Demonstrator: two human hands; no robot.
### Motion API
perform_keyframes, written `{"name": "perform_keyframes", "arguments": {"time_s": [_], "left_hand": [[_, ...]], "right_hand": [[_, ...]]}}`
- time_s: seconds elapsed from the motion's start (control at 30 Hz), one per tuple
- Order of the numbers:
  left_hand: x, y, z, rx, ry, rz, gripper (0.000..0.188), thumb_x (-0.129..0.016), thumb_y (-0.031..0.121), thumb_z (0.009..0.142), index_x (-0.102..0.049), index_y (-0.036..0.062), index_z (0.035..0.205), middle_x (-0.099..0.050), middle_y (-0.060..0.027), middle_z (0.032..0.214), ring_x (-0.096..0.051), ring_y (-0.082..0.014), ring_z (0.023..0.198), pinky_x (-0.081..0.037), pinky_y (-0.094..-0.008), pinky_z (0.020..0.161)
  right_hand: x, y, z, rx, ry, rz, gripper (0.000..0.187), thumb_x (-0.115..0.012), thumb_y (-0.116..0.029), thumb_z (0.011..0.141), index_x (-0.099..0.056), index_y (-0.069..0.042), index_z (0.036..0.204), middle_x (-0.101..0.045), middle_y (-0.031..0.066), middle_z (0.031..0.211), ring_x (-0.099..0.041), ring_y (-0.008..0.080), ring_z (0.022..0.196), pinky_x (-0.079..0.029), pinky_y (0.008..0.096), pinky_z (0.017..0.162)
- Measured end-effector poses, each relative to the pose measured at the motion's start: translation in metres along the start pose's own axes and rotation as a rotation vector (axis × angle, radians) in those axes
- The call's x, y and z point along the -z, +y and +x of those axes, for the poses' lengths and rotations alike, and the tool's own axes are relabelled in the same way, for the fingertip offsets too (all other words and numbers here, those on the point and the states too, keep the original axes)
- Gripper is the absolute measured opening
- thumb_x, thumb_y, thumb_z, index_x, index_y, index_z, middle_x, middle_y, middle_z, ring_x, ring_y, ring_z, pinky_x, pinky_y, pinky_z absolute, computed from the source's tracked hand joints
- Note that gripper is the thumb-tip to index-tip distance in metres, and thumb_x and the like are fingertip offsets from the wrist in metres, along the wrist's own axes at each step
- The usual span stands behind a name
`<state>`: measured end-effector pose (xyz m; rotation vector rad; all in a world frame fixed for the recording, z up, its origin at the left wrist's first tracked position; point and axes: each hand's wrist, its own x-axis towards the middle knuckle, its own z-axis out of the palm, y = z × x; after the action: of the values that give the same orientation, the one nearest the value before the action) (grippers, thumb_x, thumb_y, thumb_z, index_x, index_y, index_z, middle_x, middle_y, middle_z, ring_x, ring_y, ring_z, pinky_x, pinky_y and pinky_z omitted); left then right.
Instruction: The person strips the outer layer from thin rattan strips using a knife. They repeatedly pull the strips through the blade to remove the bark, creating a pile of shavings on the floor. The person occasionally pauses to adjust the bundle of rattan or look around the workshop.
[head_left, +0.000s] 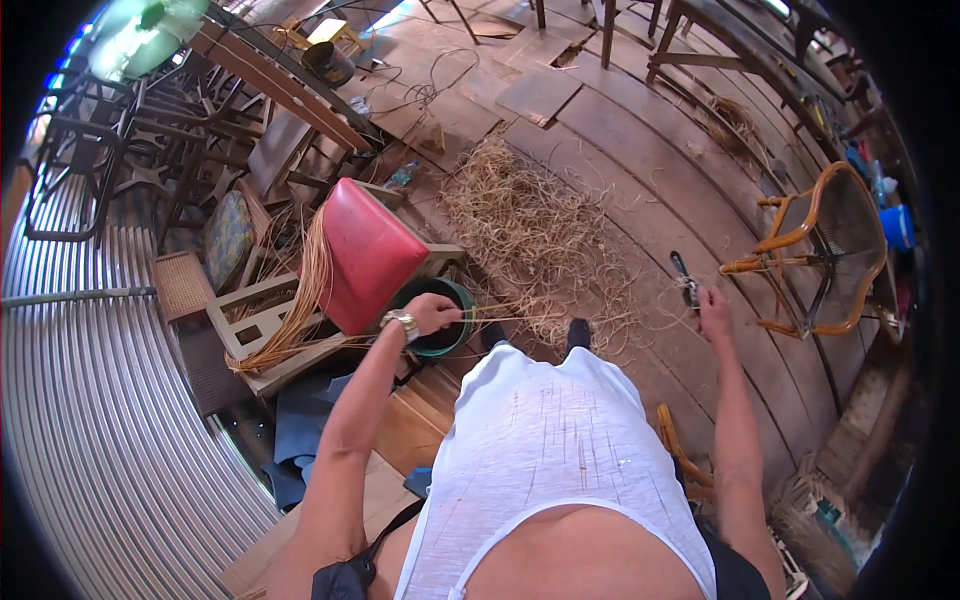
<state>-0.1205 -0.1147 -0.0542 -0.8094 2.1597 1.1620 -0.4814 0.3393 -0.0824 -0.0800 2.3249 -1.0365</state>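
My left hand (435,313), with a metal watch at the wrist, is closed on thin rattan strips (490,312) that stick out to the right. It is over a dark green bucket (462,345) that stands beside the red-seated chair. Off to the right, my right hand (713,312) grips a dark hand tool (684,278) with a black far end and a greyish metal part; its exact kind is unclear. A large heap of curled rattan shavings (530,215) spreads over the floor ahead of my feet. A bundle of long rattan strands (312,285) hangs over the chair frame.
The red-seated chair (372,250) lies tipped at left, near corrugated metal sheeting (100,400) and stacked dark chair frames (150,150). At right are a curved rattan armchair (845,250) and a blue container (897,228). A green fan (145,35) is at upper left.
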Motion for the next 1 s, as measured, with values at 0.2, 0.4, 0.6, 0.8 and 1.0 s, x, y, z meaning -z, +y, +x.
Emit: {"name": "perform_keyframes", "arguments": {"time_s": [0.2, 0.4, 0.6, 0.8, 1.0], "left_hand": [[-0.087, 0.111, 0.038, -0.319, -0.077, -0.180, 0.031, -0.063, 0.033, 0.089, -0.068, 0.0045, 0.098, -0.064, -0.0033, 0.072, -0.057, -0.0105, 0.065, -0.046, -0.0275, 0.060], [-0.059, 0.126, 0.028, -0.279, -0.131, -0.167, 0.030, -0.061, 0.032, 0.092, -0.067, 0.0030, 0.087, -0.057, 0.0017, 0.066, -0.049, -0.0074, 0.059, -0.040, -0.0258, 0.052], [0.023, -0.003, 0.001, 0.000, 0.056, -0.135, 0.029, -0.065, 0.032, 0.089, -0.069, 0.0032, 0.091, -0.062, 0.0009, 0.069, -0.051, -0.0073, 0.056, -0.041, -0.0241, 0.050], [0.040, -0.034, -0.019, 0.030, 0.125, -0.113, 0.026, -0.066, 0.028, 0.086, -0.071, 0.0026, 0.091, -0.065, -0.0020, 0.069, -0.055, -0.0087, 0.058, -0.045, -0.0261, 0.054], [0.039, 0.021, -0.012, -0.128, 0.011, 0.032, 0.027, -0.066, 0.028, 0.086, -0.069, 0.0030, 0.093, -0.067, -0.0048, 0.072, -0.062, -0.0140, 0.068, -0.049, -0.0299, 0.065]], "right_hand": [[-0.124, -0.073, -0.058, 0.112, -0.183, 0.212, 0.026, -0.052, -0.032, 0.095, -0.056, -0.006, 0.093, -0.057, 0.0046, 0.069, -0.054, 0.0120, 0.047, -0.043, 0.0286, 0.042], [-0.155, -0.087, -0.075, 0.256, -0.261, 0.176, 0.027, -0.053, -0.030, 0.095, -0.055, -0.005, 0.085, -0.054, 0.0033, 0.066, -0.054, 0.0116, 0.050, -0.044, 0.0298, 0.044], [-0.014, 0.001, -0.020, -0.010, -0.003, 0.076, 0.029, -0.051, -0.035, 0.095, -0.055, -0.007, 0.089, -0.053, 0.0030, 0.060, -0.051, 0.0118, 0.044, -0.040, 0.0277, 0.038], [0.054, 0.040, -0.022, -0.114, -0.002, 0.019, 0.029, -0.052, -0.034, 0.095, -0.055, -0.005, 0.090, -0.057, 0.0101, 0.061, -0.056, 0.0183, 0.046, -0.042, 0.0323, 0.041], [0.005, 0.022, -0.027, 0.336, 0.102, -0.545, 0.027, -0.054, -0.027, 0.092, -0.055, -0.001, 0.094, -0.062, 0.0212, 0.075, -0.062, 0.0341, 0.072, -0.046, 0.0443, 0.066]]}}
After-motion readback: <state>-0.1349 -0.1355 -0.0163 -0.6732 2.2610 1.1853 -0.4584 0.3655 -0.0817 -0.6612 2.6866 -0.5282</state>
